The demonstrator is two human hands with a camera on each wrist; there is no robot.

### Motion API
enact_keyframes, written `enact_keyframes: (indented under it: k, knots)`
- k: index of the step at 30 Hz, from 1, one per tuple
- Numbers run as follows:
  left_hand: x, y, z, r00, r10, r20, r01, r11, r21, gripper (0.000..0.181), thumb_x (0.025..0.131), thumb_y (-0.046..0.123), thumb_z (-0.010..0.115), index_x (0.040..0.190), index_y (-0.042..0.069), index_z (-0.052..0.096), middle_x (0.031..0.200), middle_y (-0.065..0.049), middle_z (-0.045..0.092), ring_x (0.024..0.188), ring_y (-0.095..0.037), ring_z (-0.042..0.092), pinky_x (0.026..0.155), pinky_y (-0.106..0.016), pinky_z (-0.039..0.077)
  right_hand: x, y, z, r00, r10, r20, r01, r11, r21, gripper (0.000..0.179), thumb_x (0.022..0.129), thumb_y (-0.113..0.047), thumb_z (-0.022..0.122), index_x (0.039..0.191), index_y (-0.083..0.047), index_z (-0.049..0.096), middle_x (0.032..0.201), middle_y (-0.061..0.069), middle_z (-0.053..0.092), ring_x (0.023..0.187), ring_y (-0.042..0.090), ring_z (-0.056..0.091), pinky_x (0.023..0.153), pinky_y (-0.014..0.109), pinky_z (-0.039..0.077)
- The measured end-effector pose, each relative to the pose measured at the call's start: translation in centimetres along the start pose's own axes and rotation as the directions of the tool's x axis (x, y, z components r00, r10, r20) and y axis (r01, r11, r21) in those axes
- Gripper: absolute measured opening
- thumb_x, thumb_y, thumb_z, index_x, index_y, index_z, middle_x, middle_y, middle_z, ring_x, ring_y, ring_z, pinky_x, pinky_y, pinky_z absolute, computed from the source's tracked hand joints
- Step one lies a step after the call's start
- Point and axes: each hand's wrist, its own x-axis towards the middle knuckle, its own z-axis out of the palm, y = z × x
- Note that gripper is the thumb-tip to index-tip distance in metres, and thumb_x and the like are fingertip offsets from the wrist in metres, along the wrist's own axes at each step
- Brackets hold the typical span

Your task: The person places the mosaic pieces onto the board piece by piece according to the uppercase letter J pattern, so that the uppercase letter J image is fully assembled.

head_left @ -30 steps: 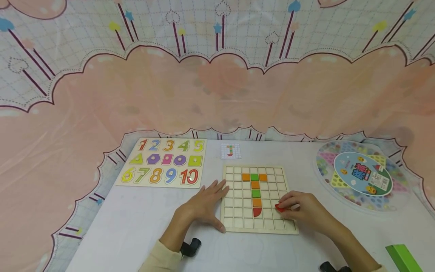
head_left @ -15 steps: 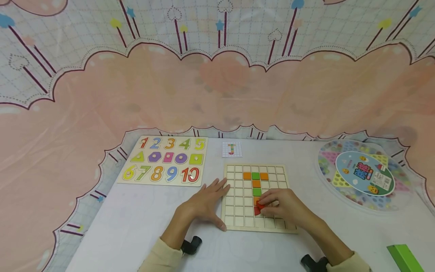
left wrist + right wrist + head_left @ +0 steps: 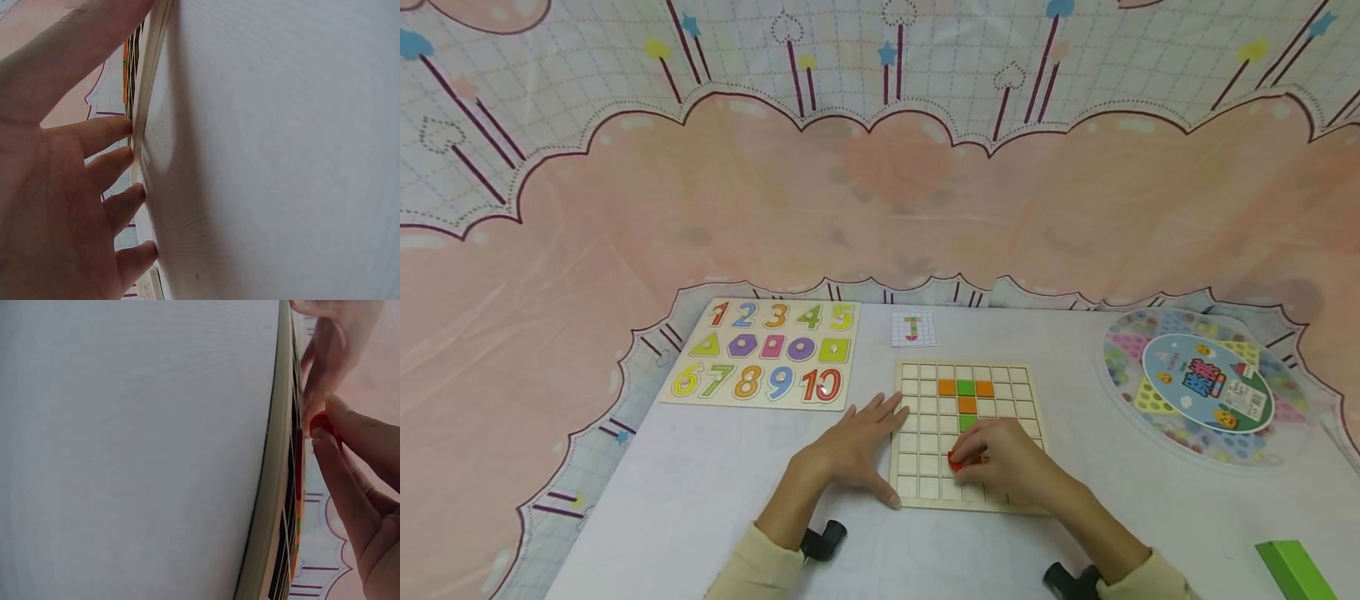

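Note:
A wooden grid board (image 3: 925, 492) lies on the table, with orange tiles (image 3: 967, 405) and green tiles (image 3: 965, 388) set in a T-like pattern. My right hand (image 3: 1007, 462) pinches a red tile (image 3: 954, 461) between thumb and fingers, over the lower middle of the board. In the right wrist view that red tile (image 3: 324, 425) shows a curved edge, held just off the board. The lower tiles of the column are hidden behind this hand. My left hand (image 3: 853, 450) has its fingers spread, with fingertips and thumb touching the board's left edge; the left wrist view shows the fingers (image 3: 125, 203) extended.
A number-and-shape puzzle board (image 3: 760, 367) lies at the back left. Behind the grid board is a small pattern card (image 3: 913, 330) with a J-like figure. A round clear bead case (image 3: 1206, 383) sits at the right. A green block (image 3: 1292, 568) stands at the front right.
My right hand has moved left across the grid board with the red tile, from its right side to the lower middle column. The left hand stays at the board's left edge.

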Motion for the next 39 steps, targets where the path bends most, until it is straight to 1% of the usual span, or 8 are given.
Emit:
enact_keyframes:
  k: [4, 11, 18, 26, 30, 33, 36, 39]
  knots:
    - [0.01, -0.06, 0.04, 1.000, 0.003, -0.003, -0.003, 1.000, 0.000, 0.122, 0.060, 0.050, 0.096, 0.160, 0.017, 0.035, 0.174, -0.001, 0.018, 0.163, -0.028, 0.013, 0.132, -0.058, 0.014, -0.01, -0.06, 0.48, 0.999, 0.032, 0.015, -0.032, 0.999, -0.024, 0.012, 0.078, -0.016, 0.088, 0.086, -0.022, 0.081, 0.088, -0.016, 0.070, 0.085, 0.003, 0.061, 0.074, 0.016, 0.055]
    - [-0.08, -0.12, 0.14, 1.000, 0.006, -0.002, -0.006, 1.000, 0.001, 0.122, 0.060, 0.050, 0.096, 0.160, 0.016, 0.035, 0.174, -0.002, 0.019, 0.163, -0.029, 0.014, 0.131, -0.059, 0.015, 0.08, -0.26, 0.73, 1.000, 0.010, 0.024, -0.009, 0.999, -0.039, 0.015, 0.076, -0.010, 0.088, 0.087, -0.016, 0.080, 0.084, -0.010, 0.071, 0.072, 0.002, 0.058, 0.065, 0.015, 0.055]
    - [-0.24, -0.10, 0.18, 1.000, 0.004, 0.003, -0.004, 1.000, -0.003, 0.121, 0.060, 0.049, 0.096, 0.160, 0.016, 0.035, 0.174, -0.002, 0.019, 0.163, -0.030, 0.015, 0.131, -0.059, 0.015, 0.27, -0.17, 0.92, 1.000, 0.015, 0.023, -0.014, 0.998, -0.061, 0.016, 0.076, -0.008, 0.088, 0.087, -0.016, 0.080, 0.087, -0.010, 0.072, 0.074, 0.002, 0.059, 0.067, 0.014, 0.054]
    - [-0.25, -0.07, 0.05, 1.000, 0.001, 0.003, -0.001, 1.000, 0.001, 0.122, 0.060, 0.050, 0.096, 0.160, 0.016, 0.035, 0.174, -0.002, 0.018, 0.163, -0.029, 0.014, 0.132, -0.058, 0.015, 0.53, 0.05, 0.83, 1.000, 0.015, 0.012, -0.014, 0.999, -0.046, 0.016, 0.076, -0.010, 0.088, 0.087, -0.018, 0.080, 0.085, -0.011, 0.071, 0.074, 0.000, 0.060, 0.068, 0.014, 0.055]
    - [-0.19, -0.07, 0.03, 1.000, 0.004, 0.001, -0.004, 1.000, 0.007, 0.122, 0.060, 0.050, 0.096, 0.160, 0.017, 0.035, 0.174, -0.001, 0.018, 0.163, -0.028, 0.014, 0.132, -0.058, 0.014, 0.72, 0.01, 0.75, 1.000, 0.004, 0.004, -0.004, 0.998, -0.070, 0.014, 0.076, -0.012, 0.088, 0.086, -0.019, 0.080, 0.084, -0.013, 0.072, 0.075, -0.001, 0.060, 0.070, 0.016, 0.053]
    - [-0.18, -0.05, -0.01, 1.000, 0.007, 0.001, -0.007, 1.000, 0.004, 0.122, 0.061, 0.050, 0.096, 0.160, 0.017, 0.034, 0.174, -0.001, 0.017, 0.163, -0.028, 0.013, 0.132, -0.058, 0.014, 0.78, -0.10, 0.59, 1.000, 0.019, -0.002, -0.019, 0.995, -0.095, 0.013, 0.077, -0.015, 0.088, 0.084, -0.022, 0.081, 0.084, -0.016, 0.072, 0.080, 0.000, 0.060, 0.073, 0.018, 0.052]
    - [-0.22, 0.03, -0.08, 1.000, 0.012, -0.004, -0.012, 1.000, -0.005, 0.122, 0.061, 0.049, 0.096, 0.160, 0.016, 0.035, 0.174, -0.001, 0.017, 0.163, -0.029, 0.013, 0.132, -0.058, 0.014, 0.78, -0.10, 0.47, 0.999, 0.034, -0.004, -0.034, 0.994, -0.099, 0.012, 0.076, -0.016, 0.089, 0.083, -0.023, 0.081, 0.086, -0.017, 0.071, 0.082, 0.001, 0.060, 0.076, 0.019, 0.052]
    - [-0.25, 0.10, -0.17, 1.000, 0.014, -0.005, -0.014, 1.000, -0.011, 0.122, 0.060, 0.049, 0.096, 0.160, 0.016, 0.035, 0.174, -0.002, 0.017, 0.163, -0.029, 0.014, 0.132, -0.058, 0.014, 0.82, -0.02, 0.39, 1.000, 0.023, -0.003, -0.023, 0.993, -0.112, 0.011, 0.076, -0.018, 0.089, 0.082, -0.023, 0.081, 0.086, -0.017, 0.071, 0.082, 0.001, 0.060, 0.076, 0.020, 0.051]
